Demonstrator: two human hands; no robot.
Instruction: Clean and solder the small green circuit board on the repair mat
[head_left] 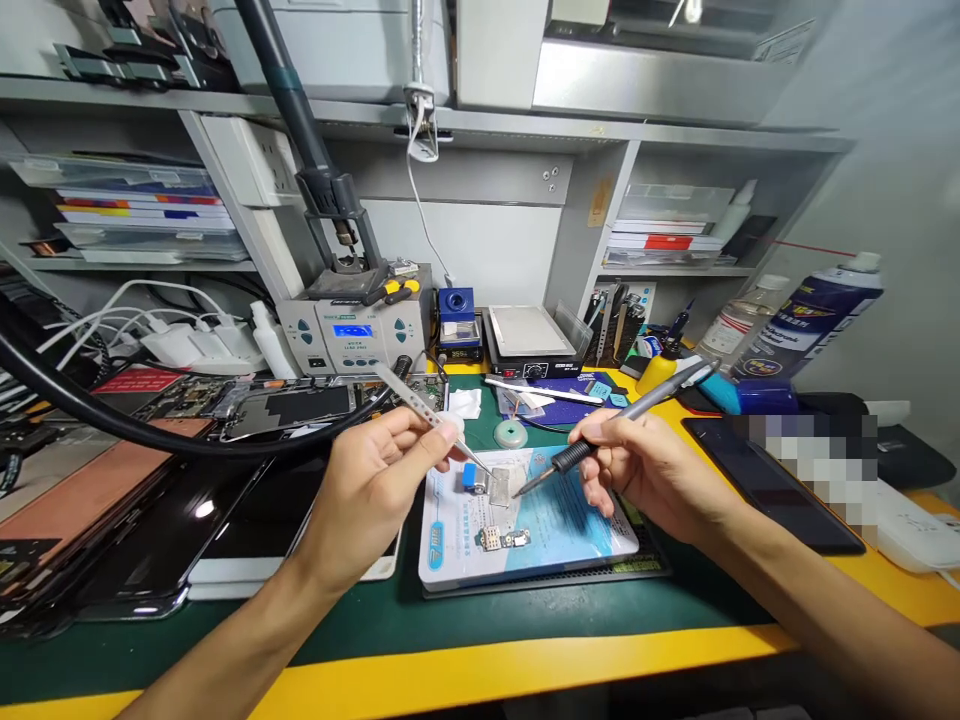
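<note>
My left hand (394,465) is closed around metal tweezers (420,408), whose tips point down and right at a small silvery metal piece (501,487). In my right hand (637,460) is a soldering iron (574,455) with a black ribbed grip; its tip comes down close to the right side of that piece. Whether either tip touches it I cannot tell. The piece lies on a white and blue printed box (577,525). A small blue part (472,477) sits left of it, and a little circuit board with connectors (504,539) lies nearer to me.
Disassembled phones and screens (225,520) crowd the left, under a thick black hose (187,440). Behind stand a hot-air station (360,335), a soldering station (459,325) and a heating plate (534,340). Bottles and a spray can (814,320) stand right, beyond a dark tablet (765,480).
</note>
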